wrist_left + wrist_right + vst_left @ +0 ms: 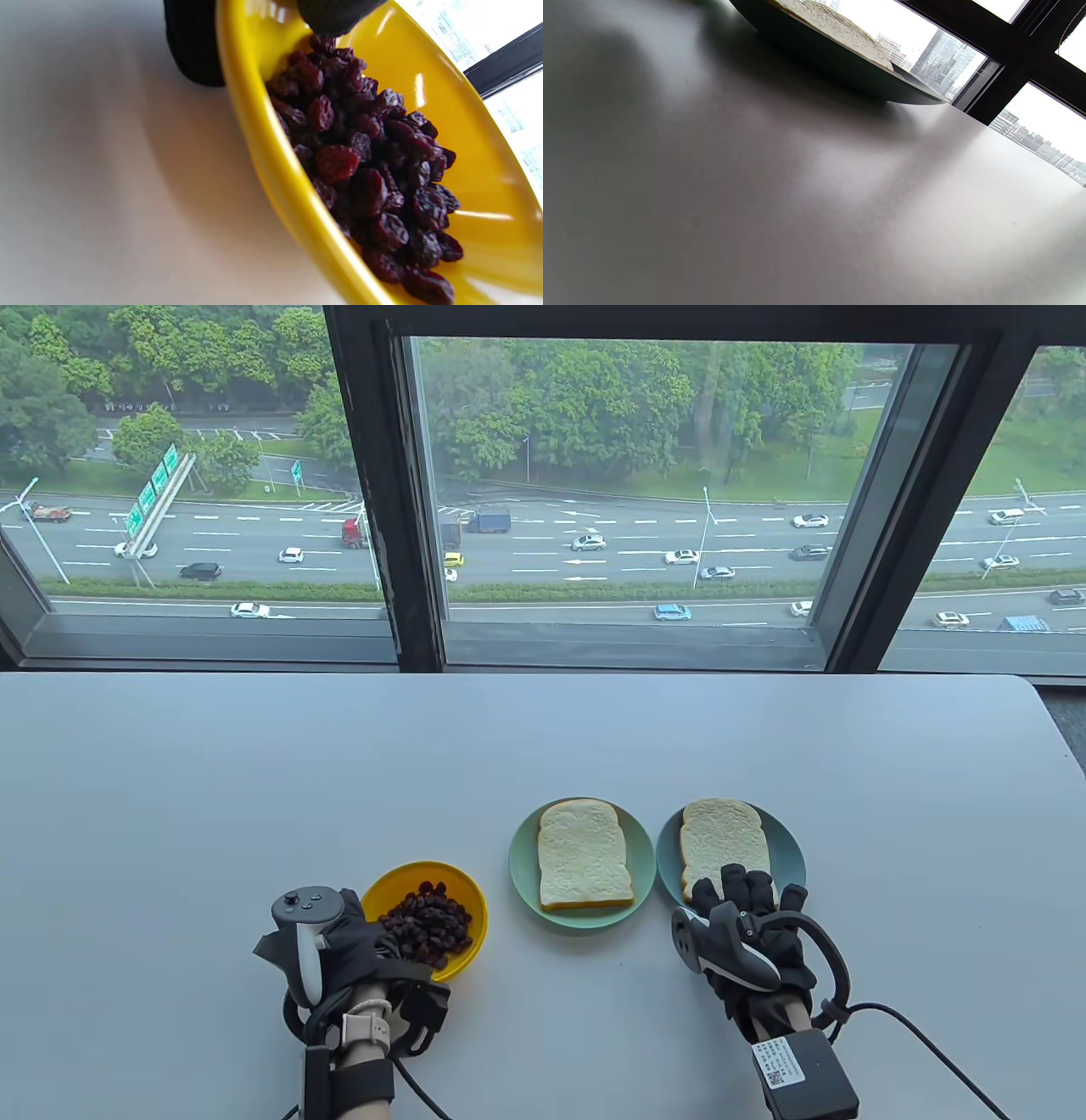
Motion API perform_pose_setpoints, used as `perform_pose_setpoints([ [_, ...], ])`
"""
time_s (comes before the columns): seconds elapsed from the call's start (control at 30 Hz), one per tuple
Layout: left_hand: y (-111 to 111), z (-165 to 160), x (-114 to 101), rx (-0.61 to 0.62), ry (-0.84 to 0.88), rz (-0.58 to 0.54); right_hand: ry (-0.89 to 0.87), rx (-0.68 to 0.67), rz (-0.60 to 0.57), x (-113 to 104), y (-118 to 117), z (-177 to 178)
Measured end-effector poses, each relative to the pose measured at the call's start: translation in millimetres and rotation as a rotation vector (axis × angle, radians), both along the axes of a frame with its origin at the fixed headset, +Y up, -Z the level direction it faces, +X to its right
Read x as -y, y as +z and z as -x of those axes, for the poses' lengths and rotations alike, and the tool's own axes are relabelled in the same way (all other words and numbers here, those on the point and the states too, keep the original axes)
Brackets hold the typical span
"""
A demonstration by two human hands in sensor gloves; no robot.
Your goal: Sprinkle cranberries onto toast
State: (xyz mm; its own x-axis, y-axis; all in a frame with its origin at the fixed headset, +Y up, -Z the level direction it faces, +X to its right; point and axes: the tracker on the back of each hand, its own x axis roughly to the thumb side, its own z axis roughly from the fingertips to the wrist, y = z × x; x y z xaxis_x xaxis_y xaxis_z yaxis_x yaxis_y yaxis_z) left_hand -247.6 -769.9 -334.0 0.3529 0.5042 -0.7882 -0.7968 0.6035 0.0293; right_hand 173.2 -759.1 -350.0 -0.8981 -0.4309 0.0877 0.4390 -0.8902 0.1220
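Note:
A yellow bowl (462, 886) of dried cranberries (428, 920) sits at the near left. My left hand (373, 929) is at its near-left rim. In the left wrist view one fingertip (331, 17) is inside the bowl (271, 140), touching the cranberries (369, 169), and another finger (193, 42) is outside the wall, so the hand grips the rim. One slice of toast (585, 853) lies on a green plate (522, 857). A second toast (721, 836) lies on a blue-green plate (785, 840). My right hand (747, 899) rests, fingers extended, on that plate's near rim.
The right wrist view shows the plate (840, 72) with its toast (835, 21) from low over the bare grey table (797, 203). A cable (933, 1052) runs from my right wrist across the table. The table's far edge meets a window.

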Motion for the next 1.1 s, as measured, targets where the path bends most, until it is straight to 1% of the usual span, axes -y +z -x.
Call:
perform_pose_setpoints([
  [0.07,0.2,-0.4,1.7,-0.002,0.003,-0.001,-0.003,0.002,0.001,0.5,-0.3,0.3],
  [0.2,2.9,0.5,4.7,-0.046,0.044,-0.031,-0.006,0.001,0.001,1.6,-0.2,0.2],
  [0.37,6.6,3.7,6.2,-0.084,0.177,-0.130,-0.002,-0.001,0.000,2.4,-0.7,-0.2],
  [0.57,7.1,0.2,4.2,-0.054,0.294,-0.254,-0.009,0.000,-0.007,3.2,-0.8,-0.9],
  [0.7,3.5,-12.4,4.0,-0.009,0.432,-0.334,-0.014,0.001,-0.009,3.5,-0.6,-1.1],
  [0.77,0.8,-24.0,3.3,0.031,0.503,-0.350,-0.012,0.000,-0.010,3.7,-0.7,-1.4],
  [0.87,-2.4,-37.9,1.9,0.110,0.545,-0.335,-0.015,0.000,-0.011,4.0,-0.9,-2.1],
  [1.1,-8.8,-73.2,-0.5,0.384,0.528,-0.250,-0.027,0.004,-0.012,4.9,-1.2,-4.5],
])
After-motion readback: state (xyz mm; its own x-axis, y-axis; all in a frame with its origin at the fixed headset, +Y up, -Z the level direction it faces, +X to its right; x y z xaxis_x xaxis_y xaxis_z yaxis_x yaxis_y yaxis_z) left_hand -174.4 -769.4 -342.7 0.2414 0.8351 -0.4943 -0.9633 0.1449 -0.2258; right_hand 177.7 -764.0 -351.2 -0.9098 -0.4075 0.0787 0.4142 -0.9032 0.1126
